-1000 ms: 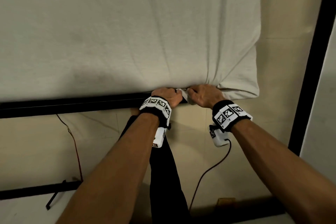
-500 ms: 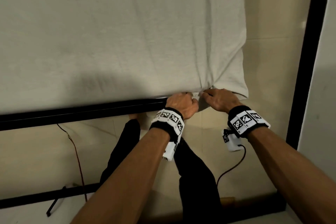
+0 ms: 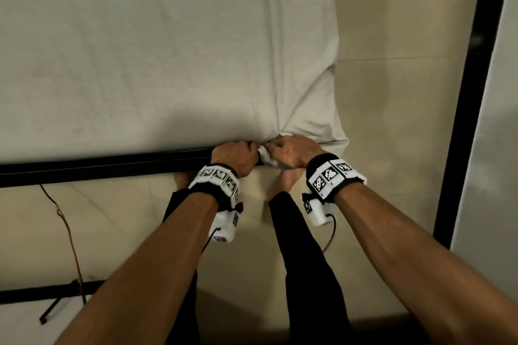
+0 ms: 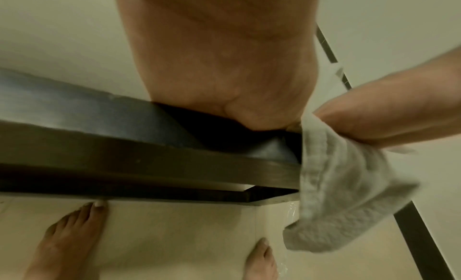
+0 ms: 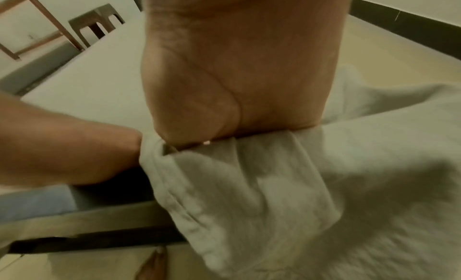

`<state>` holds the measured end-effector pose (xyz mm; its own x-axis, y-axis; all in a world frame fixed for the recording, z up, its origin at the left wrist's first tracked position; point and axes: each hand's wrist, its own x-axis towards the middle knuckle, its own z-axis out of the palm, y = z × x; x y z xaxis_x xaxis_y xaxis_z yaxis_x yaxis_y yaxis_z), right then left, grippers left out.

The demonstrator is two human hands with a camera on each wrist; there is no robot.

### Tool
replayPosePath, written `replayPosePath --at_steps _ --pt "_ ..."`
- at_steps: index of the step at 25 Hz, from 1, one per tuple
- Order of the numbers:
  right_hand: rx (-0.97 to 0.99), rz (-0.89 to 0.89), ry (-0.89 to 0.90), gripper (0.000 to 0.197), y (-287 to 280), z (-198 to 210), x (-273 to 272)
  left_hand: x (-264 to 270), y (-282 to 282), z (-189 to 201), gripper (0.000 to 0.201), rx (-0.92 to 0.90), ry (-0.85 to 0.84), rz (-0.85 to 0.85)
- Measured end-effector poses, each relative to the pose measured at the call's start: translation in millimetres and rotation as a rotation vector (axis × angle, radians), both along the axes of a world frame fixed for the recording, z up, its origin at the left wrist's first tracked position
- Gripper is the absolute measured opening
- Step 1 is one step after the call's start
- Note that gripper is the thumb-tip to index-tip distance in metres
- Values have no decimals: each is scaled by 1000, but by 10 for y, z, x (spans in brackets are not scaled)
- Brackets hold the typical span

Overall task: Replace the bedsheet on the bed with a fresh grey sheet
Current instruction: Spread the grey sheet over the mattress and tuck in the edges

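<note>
A pale grey sheet (image 3: 168, 50) lies spread over the mattress, gathered into folds at the near right corner. My left hand (image 3: 235, 157) is curled at the sheet's edge against the black bed frame (image 3: 98, 168), its fingers tucked out of sight between mattress and frame. My right hand (image 3: 291, 152) grips a bunched flap of the sheet (image 5: 249, 185) just to the right, and the flap hangs down past the frame (image 4: 336, 195). A blue-grey mattress side (image 4: 87, 110) shows under the sheet.
A black vertical post (image 3: 465, 92) stands at the right, beside a pale wall. Bare feet (image 4: 64, 241) stand on the cream tile floor close to the frame. A thin cable (image 3: 70, 238) trails on the floor at the left. A stool (image 5: 97, 22) stands beyond the bed.
Both hands have shifted to the right along the bed edge toward the corner, staying together on the sheet's edge. The folds at the corner have gathered more tightly.
</note>
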<state>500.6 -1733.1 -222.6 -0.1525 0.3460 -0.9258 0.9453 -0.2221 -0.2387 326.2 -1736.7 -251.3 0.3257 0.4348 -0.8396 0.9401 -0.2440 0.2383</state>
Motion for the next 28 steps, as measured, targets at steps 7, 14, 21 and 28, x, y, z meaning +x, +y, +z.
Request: replayPosePath --at_steps 7,14,21,28 --pt "364 -422 -157 28 -190 363 953 687 -281 673 38 232 -219 400" --pt "132 -319 20 35 -321 -126 1117 1385 181 184 52 -276 -191 -17" --pt "4 -304 -28 45 -204 -287 1153 1344 -175 389 43 98 -230 187" --pt "298 -867 -215 44 -425 104 1188 1129 -237 491 53 108 -254 168"
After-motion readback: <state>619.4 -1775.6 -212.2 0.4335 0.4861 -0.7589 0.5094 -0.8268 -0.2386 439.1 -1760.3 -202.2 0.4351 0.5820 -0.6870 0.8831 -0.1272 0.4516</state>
